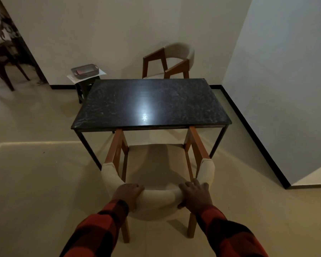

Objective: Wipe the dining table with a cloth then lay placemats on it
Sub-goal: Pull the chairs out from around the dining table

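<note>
The dark marble dining table (119, 104) stands in the middle of the view with nothing on its top. A wooden chair with a curved cream backrest (158, 198) is tucked partly under its near edge. My left hand (128, 194) grips the backrest left of centre, fingers curled over its top. My right hand (195, 195) grips the same backrest on the right. Beyond the table's far left corner, a small dark stool carries a grey tray (85, 71) holding something red and white, with pale flat sheets (100, 73) under the tray.
A second wooden chair (170, 61) stands against the wall behind the table. White walls close off the back and right, with a dark skirting (252, 130) along the floor. A dark chair (2, 60) sits in the doorway at far left. Beige tiled floor lies to the left.
</note>
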